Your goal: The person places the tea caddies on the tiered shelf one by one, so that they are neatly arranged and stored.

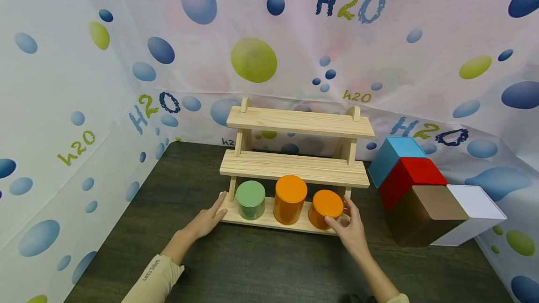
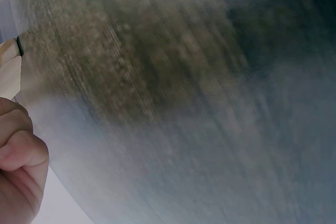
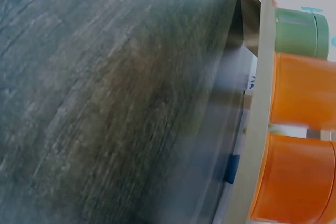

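Observation:
In the head view, a three-tier wooden shelf (image 1: 294,167) stands on the table. On its bottom tier sit a green canister (image 1: 251,202) at the left, a tall orange canister (image 1: 290,202) in the middle and a shorter orange canister (image 1: 326,209) at the right. My left hand (image 1: 205,220) holds the left end of the bottom tier; the left wrist view shows its curled fingers (image 2: 23,150) at the edge. Thumb in front and fingers at the right side, my right hand (image 1: 353,230) holds the shorter orange canister. The right hand is out of sight in the right wrist view.
At the right of the table stand a blue box (image 1: 393,153), a red box (image 1: 414,176), a brown box (image 1: 425,216) and a white box (image 1: 471,214), pushed together. A spotted sheet (image 1: 252,27) hangs behind and at the sides of the dark table (image 1: 261,265).

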{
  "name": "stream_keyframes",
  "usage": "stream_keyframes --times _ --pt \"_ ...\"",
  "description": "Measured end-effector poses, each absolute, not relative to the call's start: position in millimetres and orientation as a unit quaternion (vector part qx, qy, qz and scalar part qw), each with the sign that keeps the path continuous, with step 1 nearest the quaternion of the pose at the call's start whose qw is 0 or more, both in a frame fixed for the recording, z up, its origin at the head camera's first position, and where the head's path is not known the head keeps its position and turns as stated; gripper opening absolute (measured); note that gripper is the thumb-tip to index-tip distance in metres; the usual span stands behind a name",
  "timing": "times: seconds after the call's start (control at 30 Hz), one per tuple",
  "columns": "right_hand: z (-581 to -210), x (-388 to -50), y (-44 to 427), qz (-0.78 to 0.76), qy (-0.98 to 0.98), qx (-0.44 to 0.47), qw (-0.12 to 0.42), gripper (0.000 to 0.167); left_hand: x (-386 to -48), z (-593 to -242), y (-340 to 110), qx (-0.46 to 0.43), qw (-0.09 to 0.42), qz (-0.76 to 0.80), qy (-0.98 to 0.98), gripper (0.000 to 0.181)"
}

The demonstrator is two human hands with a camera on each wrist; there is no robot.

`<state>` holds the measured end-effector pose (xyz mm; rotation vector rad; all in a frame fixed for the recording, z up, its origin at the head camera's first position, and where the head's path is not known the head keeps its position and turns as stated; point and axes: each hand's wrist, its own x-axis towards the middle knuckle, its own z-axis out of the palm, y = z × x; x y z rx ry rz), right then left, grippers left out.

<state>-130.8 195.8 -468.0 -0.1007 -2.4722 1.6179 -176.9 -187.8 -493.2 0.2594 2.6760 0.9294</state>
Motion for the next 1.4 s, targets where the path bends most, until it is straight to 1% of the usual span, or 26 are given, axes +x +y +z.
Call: stream_keyframes --times 0.13,0.2,0.43,0.67,0.83,0.93,1.03,1.1,1.2,1.27,1.4 --pt "-466 -129 201 0.542 -0.829 -0.062 0.123 0.068 -177 -494 -188 0.089 0.148 0.323 0.931 0.062" --pt "-465 -128 203 0.548 -0.82 -0.077 0.148 0.063 -177 -493 -187 0.089 0.148 0.323 0.931 0.061" --pt "-459 -126 214 0.559 -0.777 -0.111 0.267 0.048 -177 -492 -187 0.093 0.148 0.322 0.93 0.062" --pt "-451 -128 226 0.542 -0.741 -0.123 0.377 0.046 -178 -492 -187 0.098 0.146 0.321 0.931 0.061" --pt "-446 -128 236 0.533 -0.693 -0.125 0.469 0.041 -177 -493 -187 0.096 0.149 0.324 0.929 0.061" --pt "-441 -127 241 0.533 -0.649 -0.139 0.524 0.039 -178 -493 -187 0.097 0.148 0.322 0.93 0.061" --pt "-432 -123 241 0.529 -0.614 -0.154 0.565 0.038 -178 -493 -187 0.096 0.147 0.321 0.931 0.061" --pt "-425 -121 242 0.525 -0.599 -0.162 0.583 0.039 -178 -494 -187 0.096 0.146 0.32 0.931 0.061" --pt "-421 -120 249 0.516 -0.591 -0.174 0.595 0.046 -178 -493 -188 0.094 0.145 0.32 0.932 0.061" --pt "-427 -123 260 0.513 -0.595 -0.189 0.59 0.055 -178 -493 -189 0.095 0.143 0.321 0.931 0.061" --pt "-444 -127 282 0.522 -0.605 -0.237 0.553 0.072 -177 -493 -188 0.099 0.142 0.326 0.929 0.06"
